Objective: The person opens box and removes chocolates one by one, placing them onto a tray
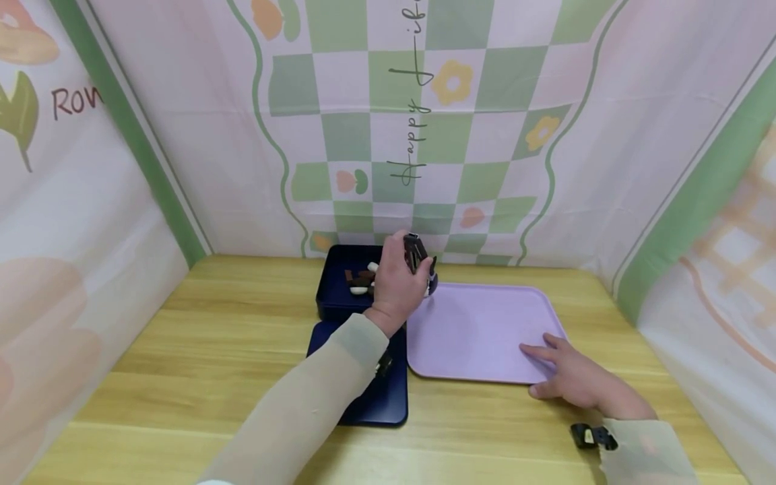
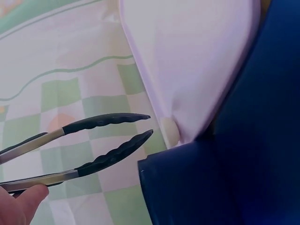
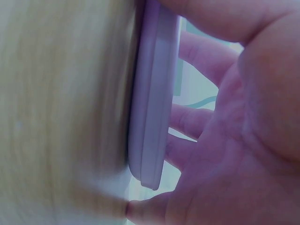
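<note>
My left hand [image 1: 397, 286] grips a pair of black-tipped metal tongs [image 2: 115, 153] between the dark blue box [image 1: 342, 312] and the lilac tray [image 1: 479, 330]. In the left wrist view the tong tips are apart with nothing between them. Just beyond the tips, a small whitish rounded piece [image 2: 169, 132] shows at the tray's corner, beside the box. Several small brown and white pieces lie in the box, such as a white one [image 1: 359, 291]. My right hand [image 1: 572, 374] rests with spread fingers at the tray's near right corner, its thumb by the near edge.
A dark blue flat lid or tray [image 1: 391, 404] lies in front of the box, partly under the left forearm. Everything stands on a wood-grain table [image 1: 242, 323]. A printed cloth [image 1: 394, 135] hangs close behind the box and tray.
</note>
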`<action>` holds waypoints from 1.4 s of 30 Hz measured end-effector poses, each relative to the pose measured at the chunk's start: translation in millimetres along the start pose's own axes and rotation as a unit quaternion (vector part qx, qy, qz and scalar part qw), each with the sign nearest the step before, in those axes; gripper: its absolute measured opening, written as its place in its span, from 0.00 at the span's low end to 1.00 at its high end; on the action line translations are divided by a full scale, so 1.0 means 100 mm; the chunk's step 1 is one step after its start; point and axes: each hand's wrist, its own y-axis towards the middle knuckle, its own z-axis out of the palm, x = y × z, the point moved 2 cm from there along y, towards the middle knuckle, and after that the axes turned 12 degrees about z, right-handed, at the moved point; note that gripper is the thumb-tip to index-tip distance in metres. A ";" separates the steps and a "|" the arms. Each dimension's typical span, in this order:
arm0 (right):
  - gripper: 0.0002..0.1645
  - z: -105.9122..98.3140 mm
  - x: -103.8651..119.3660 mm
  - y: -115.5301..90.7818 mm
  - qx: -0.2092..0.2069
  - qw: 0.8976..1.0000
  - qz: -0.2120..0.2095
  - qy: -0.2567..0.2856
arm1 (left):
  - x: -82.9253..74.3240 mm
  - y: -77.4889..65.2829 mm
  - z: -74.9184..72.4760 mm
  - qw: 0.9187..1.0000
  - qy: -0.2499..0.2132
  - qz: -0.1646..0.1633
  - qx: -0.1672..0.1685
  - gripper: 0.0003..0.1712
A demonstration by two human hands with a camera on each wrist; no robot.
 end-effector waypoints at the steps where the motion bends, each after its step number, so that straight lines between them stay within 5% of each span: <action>1: 0.51 0.00 0.00 0.00 -0.002 1.000 -0.002 -0.001 | 0.00 -0.01 0.00 1.000 -0.003 -0.004 0.003 0.33; 10: 0.51 -0.01 0.01 -0.01 0.001 1.000 -0.002 0.002 | 0.06 -0.05 0.05 1.000 -0.005 -0.005 0.018 0.30; 21: 0.51 0.00 0.01 -0.01 0.004 1.000 0.007 0.002 | 0.11 -0.03 -0.02 0.999 -0.032 -0.035 -0.014 0.29; 25: 0.51 0.00 0.00 0.00 0.005 1.000 0.011 0.001 | 0.17 0.08 -0.18 0.990 -0.073 -0.101 -0.063 0.28; 30: 0.51 0.00 0.00 0.00 0.006 1.000 0.008 -0.001 | 0.30 0.25 -0.49 0.965 -0.134 -0.180 -0.133 0.29; 34: 0.51 -0.01 0.01 0.00 0.005 1.000 0.003 0.000 | 0.44 0.36 -0.77 0.952 -0.151 -0.200 -0.173 0.33; 42: 0.52 -0.01 0.00 -0.01 -0.003 1.000 -0.005 0.001 | 0.73 0.42 -1.21 0.947 -0.119 -0.212 -0.209 0.34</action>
